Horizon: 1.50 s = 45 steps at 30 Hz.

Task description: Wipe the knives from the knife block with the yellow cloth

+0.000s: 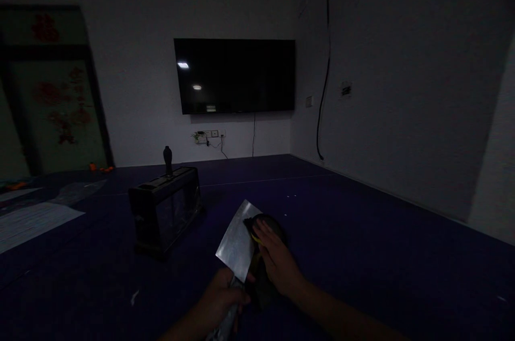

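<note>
My left hand point(225, 298) is wrapped round the handle of a cleaver point(238, 244). Its broad silvery blade points up and away from me, the flat face towards me. My right hand point(277, 258) holds a dark, soft-looking thing with a yellow edge point(257, 219) against the right side of the blade, fingers together and laid over it. The dim light hides what kind of thing it is, and its lower part merges with the dark floor. To the left stands a black knife block point(147, 217) with see-through sides and one black handle point(168, 157) sticking up from its top.
A dark blue floor point(362, 260) spreads around me, with small white scraps on it. White sheets point(40, 223) lie at the left. A television point(235, 75) hangs on the far wall above sockets and cords. A black cable point(324, 89) runs down the right wall.
</note>
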{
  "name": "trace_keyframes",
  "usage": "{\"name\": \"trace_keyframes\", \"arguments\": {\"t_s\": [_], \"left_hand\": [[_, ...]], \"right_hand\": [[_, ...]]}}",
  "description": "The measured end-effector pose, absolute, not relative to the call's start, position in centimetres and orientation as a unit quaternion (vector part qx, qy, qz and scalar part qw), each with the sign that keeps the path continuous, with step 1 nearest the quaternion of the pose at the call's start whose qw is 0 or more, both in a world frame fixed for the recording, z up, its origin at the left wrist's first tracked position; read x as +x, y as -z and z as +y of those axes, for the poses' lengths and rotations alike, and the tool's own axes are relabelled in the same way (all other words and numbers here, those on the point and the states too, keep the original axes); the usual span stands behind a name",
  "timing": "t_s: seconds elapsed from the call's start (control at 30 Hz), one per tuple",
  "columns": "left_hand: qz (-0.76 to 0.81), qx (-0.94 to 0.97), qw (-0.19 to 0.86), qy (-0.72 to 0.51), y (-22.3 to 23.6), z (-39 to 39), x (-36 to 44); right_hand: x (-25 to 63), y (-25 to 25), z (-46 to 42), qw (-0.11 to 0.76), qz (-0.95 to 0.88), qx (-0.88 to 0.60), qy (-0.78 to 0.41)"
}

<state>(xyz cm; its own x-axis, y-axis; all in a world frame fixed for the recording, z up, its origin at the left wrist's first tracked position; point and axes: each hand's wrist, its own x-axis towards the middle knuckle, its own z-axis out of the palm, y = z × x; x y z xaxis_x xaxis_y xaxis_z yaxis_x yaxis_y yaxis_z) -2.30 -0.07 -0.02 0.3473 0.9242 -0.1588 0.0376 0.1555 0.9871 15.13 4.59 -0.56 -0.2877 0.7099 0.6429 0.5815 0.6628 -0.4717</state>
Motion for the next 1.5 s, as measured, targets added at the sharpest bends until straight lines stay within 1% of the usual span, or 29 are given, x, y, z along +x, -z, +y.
{"name": "trace_keyframes", "arguments": {"t_s": [0.33,0.47,0.8,1.07,1.3,1.4,1.5], "left_hand": [[0.455,0.522,0.617,-0.373,0.8,0.6,-2.4],[0.443,0.526,0.611,-0.393,0.9,0.7,-2.4],[0.453,0.530,0.589,-0.409,0.4,0.4,-1.9],[0.431,0.546,0.589,-0.413,0.4,0.2,-2.0],[0.434,0.530,0.595,-0.421,0.9,0.2,-2.0],[0.429,0.518,0.592,-0.445,0.2,-0.3,-1.9],[0.425,0.534,0.583,-0.440,-0.7,-0.7,-1.9]], "right_hand": [[15.0,-0.7,3.3,0.406,-0.841,-0.353,-0.053],[14.9,-0.8,2.6,0.394,-0.866,-0.307,-0.029],[14.5,-1.5,1.1,0.328,-0.921,-0.207,0.043],[14.6,-1.5,1.1,0.311,-0.926,-0.210,0.046],[14.6,-0.8,1.4,0.342,-0.915,-0.204,0.059],[14.7,-0.5,1.3,0.359,-0.910,-0.201,0.059],[14.9,-0.1,1.4,0.386,-0.891,-0.231,0.059]]}}
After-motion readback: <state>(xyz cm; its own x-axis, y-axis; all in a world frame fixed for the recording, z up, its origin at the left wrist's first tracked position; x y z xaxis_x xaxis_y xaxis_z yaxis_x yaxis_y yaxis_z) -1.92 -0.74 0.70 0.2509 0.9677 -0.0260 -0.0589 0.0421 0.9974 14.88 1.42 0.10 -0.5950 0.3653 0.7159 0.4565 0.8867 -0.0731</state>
